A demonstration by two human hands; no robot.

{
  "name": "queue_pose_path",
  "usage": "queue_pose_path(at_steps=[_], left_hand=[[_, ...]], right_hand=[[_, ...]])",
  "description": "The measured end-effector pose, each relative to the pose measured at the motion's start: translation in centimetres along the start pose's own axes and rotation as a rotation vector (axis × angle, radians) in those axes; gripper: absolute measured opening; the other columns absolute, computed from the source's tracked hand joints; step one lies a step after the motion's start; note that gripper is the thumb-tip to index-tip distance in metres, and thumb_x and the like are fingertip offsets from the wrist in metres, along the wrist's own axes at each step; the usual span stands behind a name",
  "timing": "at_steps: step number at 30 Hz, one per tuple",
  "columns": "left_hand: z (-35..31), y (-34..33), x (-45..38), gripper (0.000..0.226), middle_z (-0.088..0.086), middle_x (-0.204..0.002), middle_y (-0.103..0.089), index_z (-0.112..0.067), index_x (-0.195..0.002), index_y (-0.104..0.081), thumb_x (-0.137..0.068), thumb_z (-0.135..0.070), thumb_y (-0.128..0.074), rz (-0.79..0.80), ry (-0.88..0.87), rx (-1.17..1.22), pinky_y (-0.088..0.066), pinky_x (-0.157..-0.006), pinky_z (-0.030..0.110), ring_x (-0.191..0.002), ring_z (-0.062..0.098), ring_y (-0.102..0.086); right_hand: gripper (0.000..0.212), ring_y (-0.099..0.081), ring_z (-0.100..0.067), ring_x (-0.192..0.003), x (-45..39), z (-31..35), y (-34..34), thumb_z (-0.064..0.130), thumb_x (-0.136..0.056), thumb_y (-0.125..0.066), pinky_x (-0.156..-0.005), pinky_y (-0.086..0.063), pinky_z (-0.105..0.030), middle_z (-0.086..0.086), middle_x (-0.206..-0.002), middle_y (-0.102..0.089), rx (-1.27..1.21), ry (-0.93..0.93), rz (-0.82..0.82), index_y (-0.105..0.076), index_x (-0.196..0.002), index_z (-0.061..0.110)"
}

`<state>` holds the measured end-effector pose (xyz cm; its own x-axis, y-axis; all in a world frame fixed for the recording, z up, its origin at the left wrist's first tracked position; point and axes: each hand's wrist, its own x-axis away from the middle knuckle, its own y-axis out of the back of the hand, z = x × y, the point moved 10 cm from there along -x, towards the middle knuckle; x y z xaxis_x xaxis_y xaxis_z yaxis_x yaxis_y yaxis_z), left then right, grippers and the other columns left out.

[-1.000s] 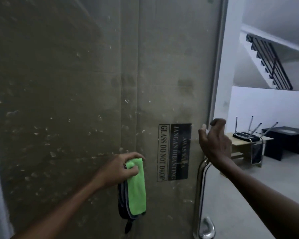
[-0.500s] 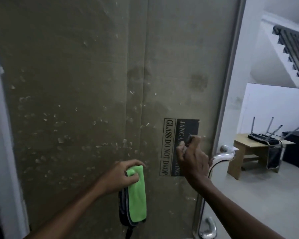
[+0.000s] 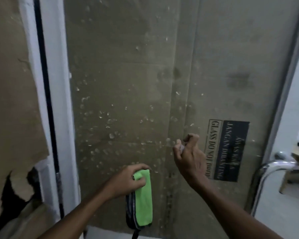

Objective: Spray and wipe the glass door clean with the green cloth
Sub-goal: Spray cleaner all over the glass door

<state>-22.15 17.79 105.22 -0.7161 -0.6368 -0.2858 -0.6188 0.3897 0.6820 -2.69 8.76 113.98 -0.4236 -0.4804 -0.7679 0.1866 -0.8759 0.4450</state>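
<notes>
The left hand is closed around the top of the green cloth, which hangs folded below the fist against the lower middle of the glass door. The right hand is raised just right of the cloth, fingers curled close to the glass; whether it pinches something small I cannot tell. Pale spots dot the glass above the cloth. A dark sticker reading "GLASS DO NOT DROP" sits right of the right hand, and a chrome door handle lies beyond it. A white door frame stands left of the cloth.
</notes>
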Motion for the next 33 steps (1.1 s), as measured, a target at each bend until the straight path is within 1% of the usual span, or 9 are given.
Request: queue_pose_path(at_steps=[3, 6, 10, 15, 20, 24, 27, 29, 33], left_hand=[[2.0, 2.2, 1.5, 0.035, -0.003, -0.111, -0.073, -0.055, -0.112, -0.06, -0.078, -0.045, -0.057, -0.018, 0.015, -0.02, -0.057, -0.076, 0.046, -0.087, 0.034, -0.071], [3.8, 4.3, 2.7, 0.036, 0.002, -0.103, -0.074, -0.054, -0.113, -0.06, -0.079, -0.044, -0.059, -0.04, 0.021, -0.006, -0.057, -0.07, 0.048, -0.078, 0.034, -0.07], [5.2, 6.3, 4.2, 0.03, 0.003, -0.111, -0.073, -0.057, -0.107, -0.059, -0.08, -0.045, -0.06, -0.053, 0.048, 0.014, -0.056, -0.082, 0.047, -0.1, 0.036, -0.068], [7.5, 8.2, 5.9, 0.039, -0.011, -0.122, -0.068, -0.026, -0.128, -0.063, -0.089, -0.028, -0.063, -0.063, 0.07, 0.045, -0.054, -0.095, 0.029, -0.107, 0.004, -0.066], [9.3, 9.6, 7.1, 0.039, -0.02, -0.12, -0.064, -0.025, -0.131, -0.061, -0.092, -0.019, -0.064, -0.08, 0.098, 0.085, -0.046, -0.088, 0.007, -0.105, -0.019, -0.057], [10.4, 10.1, 7.9, 0.045, -0.018, -0.123, -0.066, -0.03, -0.132, -0.061, -0.086, -0.031, -0.063, -0.084, 0.121, 0.081, -0.052, -0.097, 0.022, -0.109, -0.006, -0.062], [10.7, 9.9, 8.6, 0.045, -0.014, -0.121, -0.069, -0.038, -0.13, -0.061, -0.085, -0.036, -0.06, -0.079, 0.094, 0.049, -0.057, -0.079, 0.028, -0.078, 0.005, -0.068], [11.3, 9.7, 8.9, 0.044, -0.008, -0.119, -0.07, -0.041, -0.13, -0.058, -0.087, -0.038, -0.06, -0.083, 0.096, 0.01, -0.046, -0.059, 0.025, -0.048, 0.003, -0.047], [12.4, 8.9, 9.2, 0.039, 0.006, -0.097, -0.073, -0.047, -0.122, -0.058, -0.084, -0.042, -0.059, -0.086, 0.144, 0.021, -0.036, -0.053, 0.026, -0.046, 0.008, -0.037]], right_hand=[[0.021, -0.052, -0.031, -0.056, 0.5, 2.8, -2.8, 0.036, -0.102, -0.046, -0.056, -0.037, -0.036, 0.0, -0.067, -0.05, 0.008, -0.006, 0.039, -0.031, -0.103, 0.02], [0.029, -0.057, -0.034, -0.055, 0.8, 5.5, -5.3, 0.042, -0.1, -0.047, -0.055, -0.045, -0.038, -0.007, -0.068, -0.058, -0.037, 0.01, -0.002, -0.031, -0.11, 0.02], [0.023, -0.054, -0.031, -0.052, 0.7, 9.9, -8.2, 0.037, -0.099, -0.047, -0.049, -0.044, -0.039, -0.008, -0.07, -0.055, -0.062, 0.096, 0.0, -0.03, -0.103, 0.022], [0.032, -0.052, -0.029, -0.051, 0.8, 15.7, -12.0, 0.049, -0.096, -0.037, -0.047, -0.039, -0.036, -0.009, -0.071, -0.053, -0.142, 0.137, 0.037, -0.028, -0.109, 0.021], [0.028, -0.052, -0.032, -0.053, 0.7, 20.6, -14.0, 0.046, -0.098, -0.039, -0.051, -0.04, -0.035, -0.009, -0.08, -0.052, -0.114, 0.174, 0.056, -0.028, -0.107, 0.022], [0.028, -0.044, -0.017, -0.047, 3.0, 22.0, -16.5, 0.046, -0.098, -0.038, -0.045, -0.034, -0.029, -0.003, -0.078, -0.049, -0.1, 0.248, 0.149, -0.03, -0.108, 0.021], [0.037, -0.042, -0.013, -0.047, 5.5, 20.4, -18.5, 0.058, -0.093, -0.026, -0.042, -0.039, -0.03, -0.004, -0.086, -0.053, -0.102, 0.242, 0.23, -0.026, -0.111, 0.026], [0.027, -0.042, -0.012, -0.047, 6.7, 18.3, -19.3, 0.051, -0.099, -0.034, -0.043, -0.044, -0.034, -0.003, -0.08, -0.054, -0.051, 0.195, 0.286, -0.028, -0.108, 0.026], [0.018, -0.043, -0.011, -0.047, 8.4, 13.6, -19.1, 0.035, -0.103, -0.044, -0.041, -0.039, -0.027, 0.003, -0.071, -0.049, -0.02, 0.098, 0.297, -0.028, -0.103, 0.026]])
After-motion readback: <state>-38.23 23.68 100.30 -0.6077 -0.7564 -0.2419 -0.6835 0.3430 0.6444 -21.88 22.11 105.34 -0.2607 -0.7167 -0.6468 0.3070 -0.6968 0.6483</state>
